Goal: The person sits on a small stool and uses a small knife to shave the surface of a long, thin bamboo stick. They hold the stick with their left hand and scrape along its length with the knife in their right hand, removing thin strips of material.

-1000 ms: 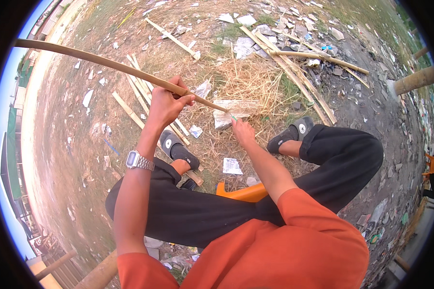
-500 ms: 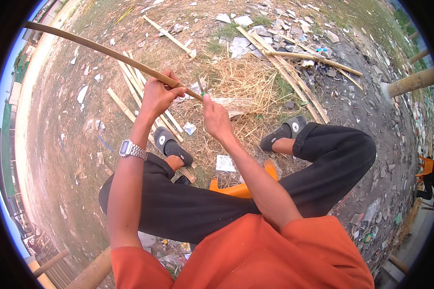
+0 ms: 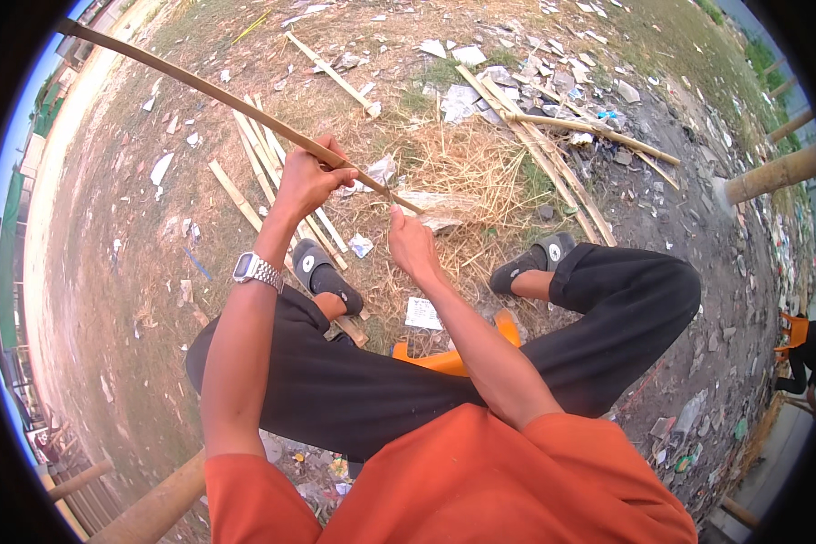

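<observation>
A long, thin bamboo strip (image 3: 218, 92) slants from the far left down toward the middle, in front of my knees. My left hand (image 3: 306, 181) is closed around it near its lower end, thumb on top. My right hand (image 3: 414, 243) is closed just below that end, gripping what looks like a small knife (image 3: 387, 186). Its thin blade rises against the strip, while the handle is mostly hidden in my fingers. The strip's tip extends a little past the blade, above a heap of pale shavings (image 3: 480, 168).
Several split bamboo pieces (image 3: 265, 163) lie by my left foot, and more bamboo strips (image 3: 544, 150) beyond my right foot. An orange plastic stool (image 3: 444, 363) shows beneath me. Bamboo posts (image 3: 775, 175) stand at the right. Scattered litter covers the ground; another person (image 3: 807, 358) is at the far right.
The strip's lower end now reaches farther right, past the blade. My right hand sits slightly lower and farther right. My left hand still holds the strip.
</observation>
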Demonstrator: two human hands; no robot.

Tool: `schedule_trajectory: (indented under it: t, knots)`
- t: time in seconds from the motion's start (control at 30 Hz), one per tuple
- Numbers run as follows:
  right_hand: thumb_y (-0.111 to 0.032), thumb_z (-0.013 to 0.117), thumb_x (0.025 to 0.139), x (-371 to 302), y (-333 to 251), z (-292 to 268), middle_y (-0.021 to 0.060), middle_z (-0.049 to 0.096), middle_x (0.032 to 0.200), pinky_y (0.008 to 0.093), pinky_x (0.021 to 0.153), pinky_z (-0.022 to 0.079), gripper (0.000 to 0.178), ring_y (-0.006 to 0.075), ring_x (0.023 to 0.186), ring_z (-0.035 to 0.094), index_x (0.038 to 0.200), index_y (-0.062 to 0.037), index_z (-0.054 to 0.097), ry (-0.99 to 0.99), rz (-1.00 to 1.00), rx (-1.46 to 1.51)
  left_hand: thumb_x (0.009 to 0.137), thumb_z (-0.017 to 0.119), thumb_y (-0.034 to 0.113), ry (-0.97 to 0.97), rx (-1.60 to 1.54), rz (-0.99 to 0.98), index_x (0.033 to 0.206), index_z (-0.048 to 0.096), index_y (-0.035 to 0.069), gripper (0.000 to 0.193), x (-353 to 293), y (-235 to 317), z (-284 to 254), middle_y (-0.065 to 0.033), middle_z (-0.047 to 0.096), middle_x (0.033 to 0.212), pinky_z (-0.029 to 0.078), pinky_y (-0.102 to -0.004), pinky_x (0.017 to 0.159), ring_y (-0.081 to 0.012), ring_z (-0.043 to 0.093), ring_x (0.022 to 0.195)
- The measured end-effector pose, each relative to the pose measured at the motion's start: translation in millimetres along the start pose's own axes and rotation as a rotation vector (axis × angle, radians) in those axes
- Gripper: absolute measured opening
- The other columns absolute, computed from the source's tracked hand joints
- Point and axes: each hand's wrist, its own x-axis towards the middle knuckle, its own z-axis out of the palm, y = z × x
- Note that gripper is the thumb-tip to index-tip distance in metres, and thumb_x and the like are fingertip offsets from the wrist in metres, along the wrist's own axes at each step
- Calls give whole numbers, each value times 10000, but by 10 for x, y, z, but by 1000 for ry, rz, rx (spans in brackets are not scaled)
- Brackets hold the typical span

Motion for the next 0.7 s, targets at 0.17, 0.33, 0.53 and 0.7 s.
schedule_trajectory:
  t: [0.17,0.33,0.53,0.7]
  knots:
    - [-461,278,1012,-17,52,104,339,634,922,561,886,437,609,524,967,575,1030,12,661,50,54,86,785,734,19,-15,42,32,812,544,11,192,-30,84,113,-104,690,763,542,-290,666,-163,704,770]
    - [-477,248,1014,240,648,176,319,637,1007,541,906,446,658,503,978,593,1033,35,661,-7,147,-42,787,734,19,-16,24,38,814,558,6,178,-20,101,128,-100,690,765,539,-285,673,-167,704,773]
    - [-477,246,1012,328,771,234,331,628,989,551,887,442,635,512,964,582,1001,19,642,48,79,7,807,724,34,-25,9,22,811,542,11,183,-32,129,192,-97,690,758,535,-277,666,-154,702,773]
    - [-477,279,1008,302,466,242,313,647,965,538,884,453,630,497,976,593,1058,30,651,65,7,-12,813,717,39,-8,20,32,824,549,16,169,-28,75,115,-94,698,752,536,-268,672,-146,699,766]
